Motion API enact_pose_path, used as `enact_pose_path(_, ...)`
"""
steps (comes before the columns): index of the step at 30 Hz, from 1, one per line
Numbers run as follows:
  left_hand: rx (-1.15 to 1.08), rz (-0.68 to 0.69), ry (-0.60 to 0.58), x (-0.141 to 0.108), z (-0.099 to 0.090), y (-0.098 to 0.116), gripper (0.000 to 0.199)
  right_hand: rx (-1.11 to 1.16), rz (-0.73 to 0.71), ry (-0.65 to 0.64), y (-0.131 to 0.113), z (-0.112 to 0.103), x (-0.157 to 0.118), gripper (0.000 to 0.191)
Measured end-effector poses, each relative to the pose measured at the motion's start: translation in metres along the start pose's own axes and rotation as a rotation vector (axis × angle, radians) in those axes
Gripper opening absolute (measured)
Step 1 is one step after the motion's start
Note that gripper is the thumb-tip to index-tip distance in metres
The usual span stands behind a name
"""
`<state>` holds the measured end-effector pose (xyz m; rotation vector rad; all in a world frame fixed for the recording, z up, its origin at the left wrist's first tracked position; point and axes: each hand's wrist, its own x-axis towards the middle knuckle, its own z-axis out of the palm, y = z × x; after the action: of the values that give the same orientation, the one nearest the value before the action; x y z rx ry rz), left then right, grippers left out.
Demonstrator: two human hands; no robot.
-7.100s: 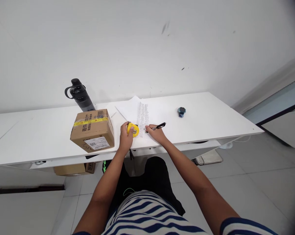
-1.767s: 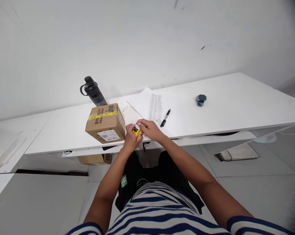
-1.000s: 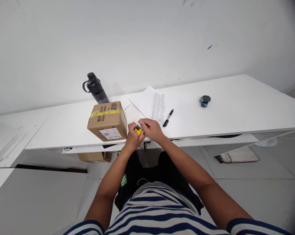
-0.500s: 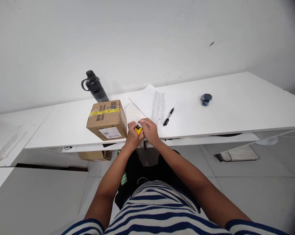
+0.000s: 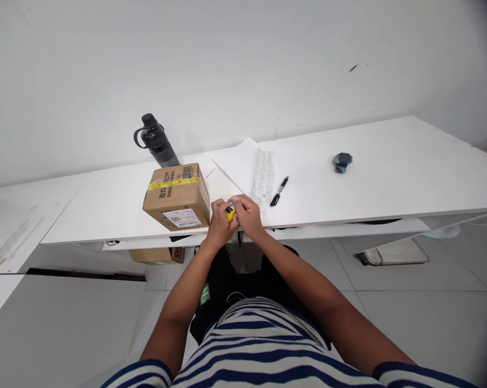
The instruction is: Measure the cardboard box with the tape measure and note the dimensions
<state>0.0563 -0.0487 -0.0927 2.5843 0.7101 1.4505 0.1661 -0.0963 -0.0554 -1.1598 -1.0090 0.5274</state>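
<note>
Between my two hands, near the front edge of the desk, is a small yellow and black tape measure (image 5: 230, 214). My left hand (image 5: 219, 223) wraps round it from the left. From the other side, my right hand (image 5: 248, 216) closes on it, thumb and fingers at its top. The fingers cover much of the case, and I cannot make out whether any blade is pulled out. Just left of my hands stands a taped cardboard box (image 5: 174, 196) with a white shipping label. Sheets of paper (image 5: 237, 159) lie beyond my hands, one densely printed or written.
A dark water bottle (image 5: 158, 141) stands behind the box. Right of the papers lies a black pen (image 5: 279, 191), and farther right a dark watch (image 5: 342, 161). The white desk (image 5: 389, 178) runs along the wall. Below it, another cardboard box (image 5: 157, 255) is on the left.
The camera view has shifted very slightly. Both hands keep their hold on the tape measure, and a little less of its yellow case shows between the fingers.
</note>
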Motion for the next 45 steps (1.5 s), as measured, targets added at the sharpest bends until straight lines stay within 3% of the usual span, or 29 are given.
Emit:
enact_pose_path(11, 0.043, -0.066, -0.095, 0.003, -0.005, 0.002, 0.042, -0.019, -0.003, 0.021, 0.001, 0.001, 0.0, 0.024)
enact_pose_path(22, 0.085, -0.032, 0.022, 0.005, -0.007, 0.009, 0.04, -0.043, -0.039, 0.009, 0.003, 0.002, -0.004, 0.032)
enact_pose_path(32, 0.043, -0.094, 0.031, 0.002, -0.006, 0.008, 0.035, -0.087, -0.048, 0.01, 0.001, 0.001, -0.006, 0.034)
enact_pose_path(39, 0.037, -0.026, 0.055, 0.006, -0.006, 0.01, 0.031, -0.307, -0.262, -0.057, -0.005, -0.016, 0.006, 0.03)
enact_pose_path(45, -0.001, -0.097, 0.044, 0.003, -0.005, 0.011, 0.033, -0.437, -0.365, -0.082, -0.011, -0.022, 0.007, 0.031)
